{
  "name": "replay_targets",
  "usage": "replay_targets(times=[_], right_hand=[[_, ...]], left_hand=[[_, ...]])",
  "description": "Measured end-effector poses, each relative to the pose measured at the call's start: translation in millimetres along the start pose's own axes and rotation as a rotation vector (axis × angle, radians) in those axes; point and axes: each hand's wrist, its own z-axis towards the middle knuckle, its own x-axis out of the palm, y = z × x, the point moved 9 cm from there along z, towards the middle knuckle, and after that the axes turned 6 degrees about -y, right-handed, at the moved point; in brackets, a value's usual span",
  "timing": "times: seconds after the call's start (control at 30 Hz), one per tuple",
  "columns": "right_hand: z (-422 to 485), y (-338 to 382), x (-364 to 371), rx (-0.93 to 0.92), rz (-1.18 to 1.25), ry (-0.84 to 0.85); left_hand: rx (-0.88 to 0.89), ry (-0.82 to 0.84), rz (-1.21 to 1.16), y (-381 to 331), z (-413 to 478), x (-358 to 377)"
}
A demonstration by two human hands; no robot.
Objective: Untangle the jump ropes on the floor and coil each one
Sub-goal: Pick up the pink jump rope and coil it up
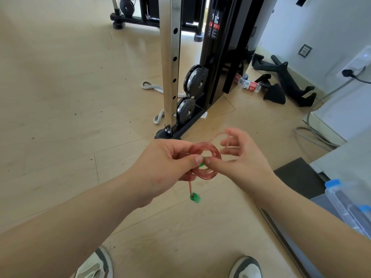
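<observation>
**Q:** Where was the jump rope?

**A:** A thin, translucent pink jump rope (204,159) was held in the air above a pale wooden floor (60,97). It was wound into a small round coil of many turns and sat between the 2 hands, mid-view.

**Q:** What were the hands doing?

**A:** The left hand (166,163) pinched the coil's left side between thumb and fingers. The right hand (241,157) pressed its thumb to the coil just beside the left thumb. 1 loose strand looped up from the coil over its curled fingers, which were blurred. A bit of green showed between the 2 thumbs.

**Q:** Did anything hang free?

**A:** Yes. 1 short tail dropped below the left hand, ending in a green cap (195,198).

**Q:** And around them?

**A:** A black cable machine (216,57) with a chrome post (170,67) stood straight ahead. A grey woven strap (149,86) lay on the floor beside the post. A plastic bottle (249,85) lay to the machine's right. A clear box (341,197) with blue clips sat at the right edge. 2 grey-and-white shoes (96,265) showed at the bottom.
</observation>
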Motion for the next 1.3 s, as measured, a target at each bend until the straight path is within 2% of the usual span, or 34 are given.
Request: replay_targets(times=[0.13, 0.33, 0.43, 0.6, 0.7, 0.77, 0.87, 0.93, 1.1, 1.23, 1.3], right_hand=[[-4, 6, 18, 0.040, 0.360, 0.305], [-12, 12, 30, 0.031, 0.503, 0.486], [-15, 12, 31, 0.026, 0.432, 0.546], [-15, -4, 32, 0.028, 0.075, 0.480], [-11, -15, 34, 0.012, -0.140, 0.503], [-8, -15, 38, 0.047, -0.051, 0.518], [-7, 3, 37, 0.077, 0.273, 0.497], [-12, 14, 36, 0.045, 0.333, 0.513], [-17, 26, 32, -0.111, 0.062, 0.475], [-32, 28, 44, -0.195, -0.126, 0.595], [-30, 24, 44, -0.209, -0.207, 0.544]], left_hand=[[-0.005, 0.018, 0.016, 0, -1, 0], [0.015, 0.039, -0.054, -7, -2, -1], [0.019, 0.009, -0.060, -10, -1, -8], [0.025, -0.009, -0.074, -12, 2, -17], [0.031, -0.011, -0.040, -13, 2, -20], [0.037, 0.018, 0.001, -13, 0, -18], [0.062, 0.081, 0.103, -12, -5, -8], [0.082, 0.098, 0.154, -12, -7, -4], [0.173, 0.053, 0.308, -18, -7, -11], [0.170, 0.055, 0.291, -17, -6, -11], [0.161, 0.059, 0.282, -16, -6, -10]])
